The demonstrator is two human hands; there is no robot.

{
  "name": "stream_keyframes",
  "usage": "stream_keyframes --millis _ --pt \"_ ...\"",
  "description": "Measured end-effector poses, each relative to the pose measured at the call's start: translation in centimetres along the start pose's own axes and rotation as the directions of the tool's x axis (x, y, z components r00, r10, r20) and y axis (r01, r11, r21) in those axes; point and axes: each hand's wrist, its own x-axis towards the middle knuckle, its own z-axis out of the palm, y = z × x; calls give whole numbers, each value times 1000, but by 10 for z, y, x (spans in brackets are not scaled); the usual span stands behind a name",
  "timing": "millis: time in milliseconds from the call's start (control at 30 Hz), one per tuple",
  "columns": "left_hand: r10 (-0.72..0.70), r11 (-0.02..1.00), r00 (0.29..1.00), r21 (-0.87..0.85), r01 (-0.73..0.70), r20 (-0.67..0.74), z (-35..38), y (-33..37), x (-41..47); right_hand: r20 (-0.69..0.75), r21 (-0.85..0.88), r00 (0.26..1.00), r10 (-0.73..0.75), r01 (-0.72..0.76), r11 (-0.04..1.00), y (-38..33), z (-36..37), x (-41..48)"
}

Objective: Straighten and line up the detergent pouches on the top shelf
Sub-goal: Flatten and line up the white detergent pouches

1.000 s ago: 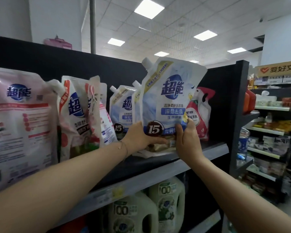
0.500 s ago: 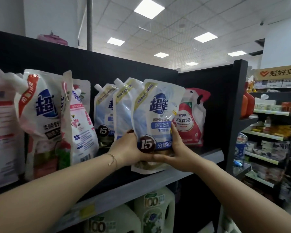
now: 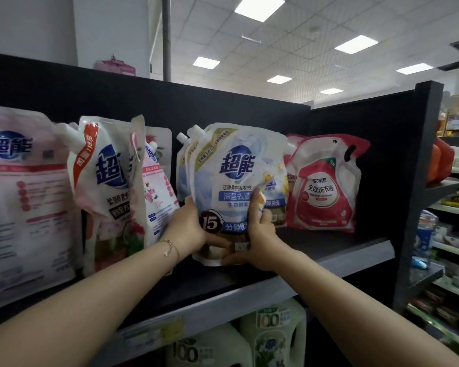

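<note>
- Both hands are on the front blue pouch (image 3: 231, 178). My left hand (image 3: 190, 229) wraps its left edge low down, fingers behind, thumb across the front near the base.
- My right hand (image 3: 261, 231) grasps the right edge. Its fingers (image 3: 255, 200) run up the side and the thumb is tucked under the bottom seam. Neither hand is free.
- Why the low two-sided grip: the pouch is soft and likely top-heavy. Holding near the base should let me square it without the top folding over.
- The pouch is upright and face out, mid-way along the top shelf (image 3: 329, 247), base near the front lip. My hands cover the base, so I can't tell if it is fully down or just off the board.
- Directly behind it are more blue pouches (image 3: 183, 165) with their spouts in file. That's the column I'm aligning to, so this one fronts that row.
- To the right is a red pouch (image 3: 326, 186), standing, slightly tilted, close beside.
- To the left, the pink pouches (image 3: 104, 181) lean on each other and one is turned nearly edge-on. They look like the untidy part not yet done. A large pink pouch (image 3: 19, 194) is at far left.
- Judgement: the current step is seating and squaring this pouch. The task is partway.
- Risk: if I release before the base is flat, it may slump forward over the lip. Jugs (image 3: 273, 332) sit on the shelf below.
</note>
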Motion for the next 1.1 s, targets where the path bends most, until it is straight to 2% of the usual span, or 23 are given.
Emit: stream_keyframes --millis 133,200,333,433,500,567,733,933,1100 --pt "4 999 996 39 -1 -88 -5 3 -12 -81 -61 996 -24 19 998 -14 15 1" --pt "-20 999 995 32 23 -95 -3 7 -20 -56 -56 998 -8 4 998 -16 10 -6" --pt "17 997 979 72 -3 -202 -7 11 -37 1 -90 994 108 -107 990 -27 -9 -25" --pt "9 986 982 166 22 -188 -19 16 -56 -106 -152 986 131 -146 978 -36 -23 -41" --pt "28 975 991 221 2 -131 -29 17 -70 -245 -227 969 21 -78 971 -45 -26 -54" --pt "44 968 996 249 -23 -77 -39 18 -86 -316 -277 941 -119 29 961 -58 -25 -66" --pt "126 914 991 393 -98 -46 -68 19 -129 -303 -299 867 -396 308 903 -97 -13 -88" --pt "175 786 984 606 -118 -35 -118 -1 -179 -189 -210 841 -507 470 857 -155 17 -108" --pt "111 773 989 635 -22 -102 -168 -26 -209 -132 -148 823 -553 535 832 -205 39 -111"
